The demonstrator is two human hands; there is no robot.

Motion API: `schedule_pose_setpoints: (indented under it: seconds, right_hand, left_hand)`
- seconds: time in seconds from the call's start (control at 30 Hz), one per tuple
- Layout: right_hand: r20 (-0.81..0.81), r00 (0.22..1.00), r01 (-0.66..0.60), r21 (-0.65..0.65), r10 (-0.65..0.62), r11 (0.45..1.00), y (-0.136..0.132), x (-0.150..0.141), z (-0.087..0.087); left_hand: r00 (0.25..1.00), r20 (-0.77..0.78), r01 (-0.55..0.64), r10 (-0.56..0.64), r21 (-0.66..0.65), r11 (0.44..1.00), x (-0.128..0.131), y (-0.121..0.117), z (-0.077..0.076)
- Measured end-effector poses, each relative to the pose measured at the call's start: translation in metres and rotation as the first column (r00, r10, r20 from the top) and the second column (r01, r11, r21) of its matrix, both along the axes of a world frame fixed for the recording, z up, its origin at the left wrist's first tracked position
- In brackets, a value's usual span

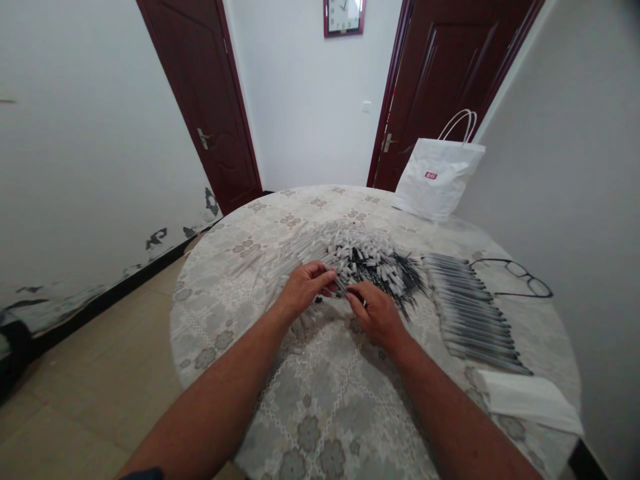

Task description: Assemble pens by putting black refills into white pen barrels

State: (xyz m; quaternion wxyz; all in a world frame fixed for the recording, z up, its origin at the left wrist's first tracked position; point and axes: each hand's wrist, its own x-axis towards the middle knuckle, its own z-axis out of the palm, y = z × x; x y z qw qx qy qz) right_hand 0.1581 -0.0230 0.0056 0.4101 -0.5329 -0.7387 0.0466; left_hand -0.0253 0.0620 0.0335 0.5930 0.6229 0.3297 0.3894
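Close together over the near side of the pile, my left hand (311, 285) and my right hand (374, 310) are both closed on a slim pen (340, 284). The left fingers pinch its far part, while the right fingertips grip the near end. Just beyond lies a heap of pen parts: clear tubes (303, 247), small white pieces (353, 241) and dark, thin pieces (413, 275). To the right, several grey pens (473, 313) with dark ends lie side by side in a row. My fingers partly cover the held pen.
A patterned cloth covers the round table (310, 427). Eyeglasses (530, 283) lie beyond the pen row, and a folded white sheet (530, 400) rests nearer me. At the far right edge stands a white paper bag (440, 177). Walls and two doors surround the table.
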Motion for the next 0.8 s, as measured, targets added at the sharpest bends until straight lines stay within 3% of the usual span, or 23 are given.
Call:
schedule_pose_setpoints:
  seconds: [0.17,0.37,0.47,0.57,0.67,0.8]
  right_hand:
    - [0.081,0.997,-0.011,-0.034,0.014,0.999,0.001,0.002,-0.003]
    - [-0.023,0.972,0.237,0.073,-0.236,0.969,0.005,0.009,-0.005]
    - [-0.125,0.937,0.341,0.109,-0.328,0.934,0.009,0.016,-0.007]
    - [-0.19,0.909,0.395,0.108,-0.371,0.913,0.012,0.022,-0.008]
    - [-0.2,0.9,0.412,0.102,-0.387,0.906,0.014,0.024,-0.009]
    - [-0.185,0.907,0.405,0.124,-0.379,0.906,0.015,0.024,-0.009]
  left_hand:
    - [0.997,-0.073,0.018,-0.016,0.03,0.999,-0.003,0.002,0.002]
    - [0.943,-0.316,-0.012,0.102,0.274,0.962,-0.021,0.014,0.005]
    - [0.885,-0.441,0.077,0.153,0.461,0.884,-0.024,0.016,0.001]
    - [0.803,-0.517,0.124,0.297,0.631,0.766,-0.017,0.014,-0.011]
    - [0.727,-0.583,0.211,0.362,0.692,0.69,-0.007,0.01,-0.023]
    - [0.656,-0.65,0.308,0.384,0.695,0.649,0.002,0.007,-0.032]
